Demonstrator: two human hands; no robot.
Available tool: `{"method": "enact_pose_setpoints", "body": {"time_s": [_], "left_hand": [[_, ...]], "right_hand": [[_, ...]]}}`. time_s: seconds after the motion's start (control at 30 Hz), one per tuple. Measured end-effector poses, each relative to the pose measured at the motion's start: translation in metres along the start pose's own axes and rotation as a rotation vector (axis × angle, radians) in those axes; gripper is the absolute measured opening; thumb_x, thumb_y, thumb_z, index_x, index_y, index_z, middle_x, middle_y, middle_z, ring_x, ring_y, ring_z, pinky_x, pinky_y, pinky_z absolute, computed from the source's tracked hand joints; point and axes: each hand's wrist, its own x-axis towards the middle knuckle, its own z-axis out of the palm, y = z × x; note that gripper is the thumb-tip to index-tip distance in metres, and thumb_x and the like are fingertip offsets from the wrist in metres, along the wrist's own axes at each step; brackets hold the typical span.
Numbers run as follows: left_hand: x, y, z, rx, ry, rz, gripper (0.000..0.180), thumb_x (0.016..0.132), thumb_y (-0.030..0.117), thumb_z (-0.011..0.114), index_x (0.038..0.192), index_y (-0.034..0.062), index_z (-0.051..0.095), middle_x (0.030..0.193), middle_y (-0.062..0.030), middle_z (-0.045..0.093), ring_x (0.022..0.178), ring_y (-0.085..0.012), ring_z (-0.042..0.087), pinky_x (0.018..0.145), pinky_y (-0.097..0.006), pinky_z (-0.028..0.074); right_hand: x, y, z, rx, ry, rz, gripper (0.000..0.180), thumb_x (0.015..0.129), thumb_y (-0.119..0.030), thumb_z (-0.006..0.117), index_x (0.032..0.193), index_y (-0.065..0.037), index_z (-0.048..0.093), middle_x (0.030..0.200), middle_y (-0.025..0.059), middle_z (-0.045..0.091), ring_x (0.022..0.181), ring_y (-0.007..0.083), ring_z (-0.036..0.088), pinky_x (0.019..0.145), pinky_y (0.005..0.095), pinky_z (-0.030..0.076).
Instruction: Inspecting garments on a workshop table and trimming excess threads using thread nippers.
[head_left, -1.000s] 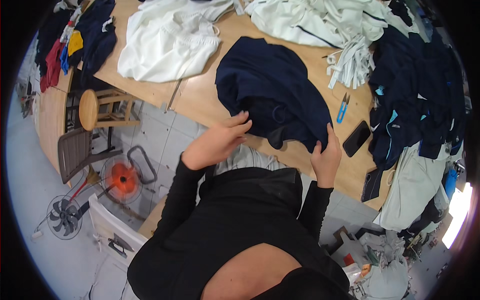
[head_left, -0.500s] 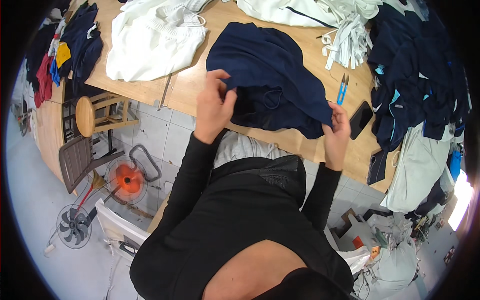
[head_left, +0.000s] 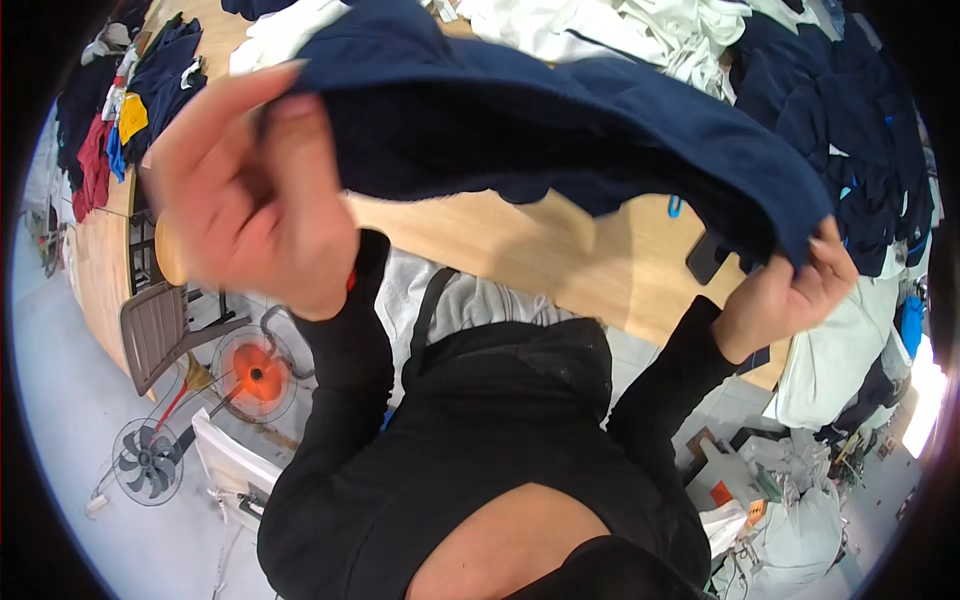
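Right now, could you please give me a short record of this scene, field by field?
Left hand: left hand raised, blurred, gripping one edge of the navy garment
Right hand: right hand pinching the garment's other end
Garment: lifted clear of the wooden table, stretched between both hands
On table: dark phone, white clothes, pile of dark clothes
Floor, left side: orange fan, grey fan, brown chair
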Motion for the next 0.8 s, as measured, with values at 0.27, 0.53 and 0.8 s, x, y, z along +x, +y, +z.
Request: {"method": "enact_pose_setpoints", "body": {"time_s": [0.27, 0.53, 0.8], "left_hand": [[-0.132, -0.086, -0.106, 0.567, -0.756, -0.346, 0.040, 0.085, -0.003, 0.073, 0.123, 0.0119, 0.075, 0.066, -0.0014, 0.058, 0.054, -0.0155, 0.056, 0.056, -0.032, 0.048], [-0.233, -0.081, -0.142, 0.573, -0.779, -0.484, 0.082, 0.089, 0.001, 0.070, 0.165, 0.0020, 0.040, 0.169, -0.0254, 0.039, 0.158, -0.0488, 0.031, 0.130, -0.053, 0.024], [-0.262, -0.118, -0.170, 0.527, -1.066, -0.537, 0.091, 0.103, 0.035, 0.062, 0.175, 0.0041, 0.015, 0.182, -0.0269, -0.006, 0.164, -0.0538, -0.018, 0.133, -0.061, -0.003]], "right_hand": [[-0.111, 0.074, -0.036, -0.374, -0.457, 0.335, 0.057, 0.058, 0.006, 0.061, 0.115, -0.001, 0.065, 0.099, 0.0063, 0.056, 0.078, 0.0192, 0.052, 0.074, 0.0298, 0.047], [-0.215, 0.126, -0.064, -0.564, -0.550, 0.306, 0.046, 0.066, 0.002, 0.064, 0.112, 0.001, 0.067, 0.090, 0.0113, 0.058, 0.078, 0.0258, 0.059, 0.070, 0.0334, 0.050], [-0.210, 0.127, -0.055, -0.572, -0.496, 0.295, 0.046, 0.066, 0.002, 0.062, 0.111, 0.001, 0.069, 0.093, 0.0124, 0.069, 0.080, 0.0261, 0.067, 0.073, 0.0303, 0.053]]}}
